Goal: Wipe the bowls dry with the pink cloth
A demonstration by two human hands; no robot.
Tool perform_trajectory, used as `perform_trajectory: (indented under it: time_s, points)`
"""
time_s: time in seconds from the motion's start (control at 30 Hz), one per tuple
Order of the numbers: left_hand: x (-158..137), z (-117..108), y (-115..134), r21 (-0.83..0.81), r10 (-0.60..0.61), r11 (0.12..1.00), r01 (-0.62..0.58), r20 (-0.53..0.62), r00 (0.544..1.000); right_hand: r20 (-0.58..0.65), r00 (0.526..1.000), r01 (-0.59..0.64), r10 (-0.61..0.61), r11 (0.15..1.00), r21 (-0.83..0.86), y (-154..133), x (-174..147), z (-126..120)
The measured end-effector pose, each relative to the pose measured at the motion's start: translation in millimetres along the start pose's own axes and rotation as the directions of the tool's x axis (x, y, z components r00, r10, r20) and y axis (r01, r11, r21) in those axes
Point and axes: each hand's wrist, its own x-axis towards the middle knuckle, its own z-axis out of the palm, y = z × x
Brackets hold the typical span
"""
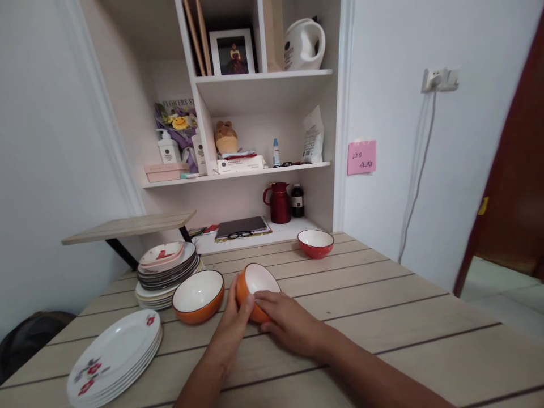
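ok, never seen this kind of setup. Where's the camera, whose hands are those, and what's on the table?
There is no machine here: one person works with two bare hands. The single picture comes from a camera worn on that person's head, looking forward and down.

The left hand and the right hand hold a tilted orange bowl between them. On the table, a second orange bowl stands just to the left, and a red bowl sits farther back, to the right. Over at the left are a stack of oval plates and, behind it, a taller stack of mixed dishes. Shelves stand beyond the table.
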Motion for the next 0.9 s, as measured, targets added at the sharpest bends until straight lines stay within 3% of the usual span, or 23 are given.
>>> perform_trajectory:
  time_s: [0.1, 0.17, 0.4, 0.63, 0.77, 0.9]
  points:
    - [-1.2, 4.1, -4.7, -0.023, 0.054, 0.998, -0.052, 0.098, 0.994, -0.15, 0.983, -0.087, 0.107, 0.986, 0.139, -3.1, 3.9, 6.6]
    - [-0.9, 5.4, -6.7, -0.023, 0.052, 0.998, -0.05, 0.111, 0.992, -0.18, 0.977, -0.08, 0.111, 0.982, 0.172, -7.2, 4.7, 8.9]
    - [1.2, -1.9, -4.3, 0.061, 0.031, 0.998, -0.032, 0.005, 0.999, -0.019, 0.998, -0.06, 0.06, 0.998, 0.0, -21.9, 5.9, 5.9]
    - [-1.4, 4.9, 6.5, 0.023, 0.042, 0.999, -0.041, -0.026, 0.999, 0.196, 0.98, 0.045, -0.009, 0.983, -0.179, -6.0, -1.9, -17.4]
    - [1.2, 5.0, 6.4, 0.002, 0.033, 0.999, -0.033, -0.057, 0.998, 0.203, 0.979, 0.055, 0.011, 0.946, -0.32, 1.2, -6.5, -19.0]
    - [-3.1, 3.8, 12.2, 0.017, 0.024, 1.0, -0.024, 0.02, 1.0, 0.15, 0.989, 0.049, -0.013, 0.968, -0.245, 0.8, -6.9, -11.3]
